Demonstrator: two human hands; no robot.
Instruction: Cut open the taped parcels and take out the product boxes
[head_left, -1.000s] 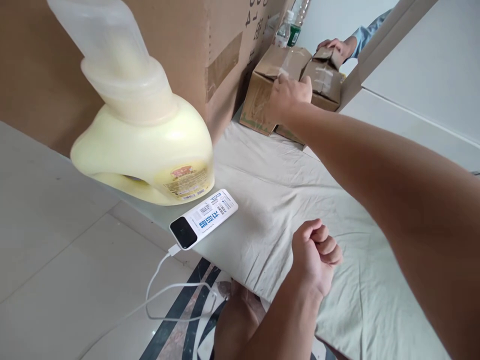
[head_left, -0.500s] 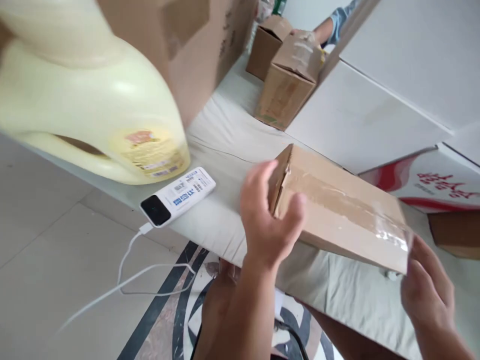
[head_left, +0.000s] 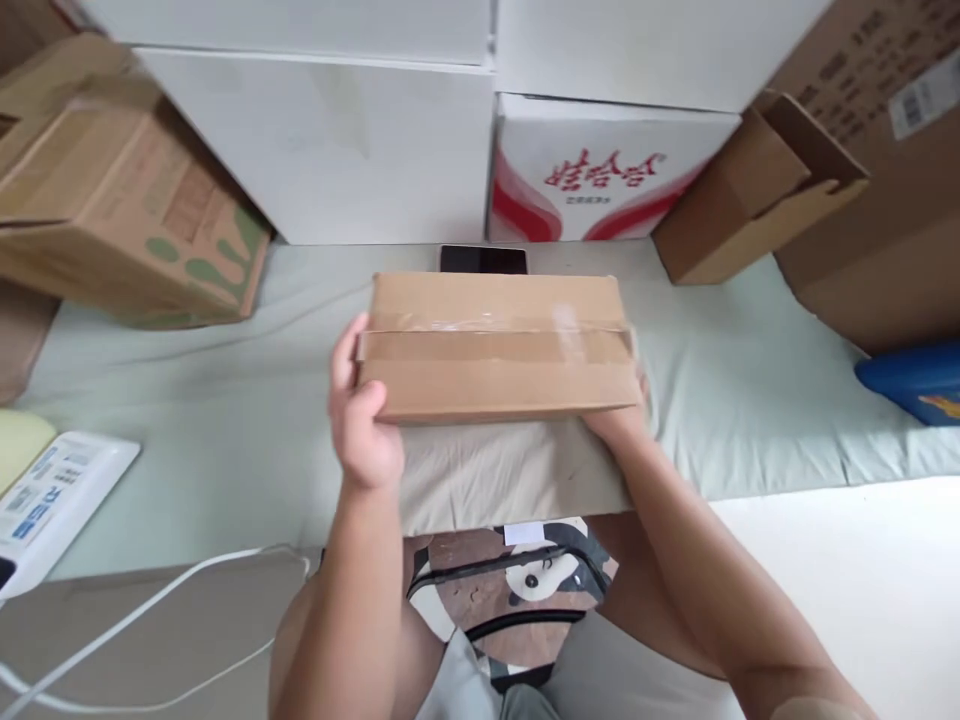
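Taped carton (head_left: 499, 350) gripped at both ends, by left hand (head_left: 367, 410) and right hand (head_left: 626, 405), above bench (head_left: 300, 400); dark-screened device (head_left: 484, 260) partly hidden just behind carton.

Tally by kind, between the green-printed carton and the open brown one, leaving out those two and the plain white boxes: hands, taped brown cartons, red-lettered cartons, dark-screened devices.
Hands, left hand and right hand: 2
Taped brown carton, held: 1
Red-lettered carton: 1
Dark-screened device, partly hidden: 1
Total: 5
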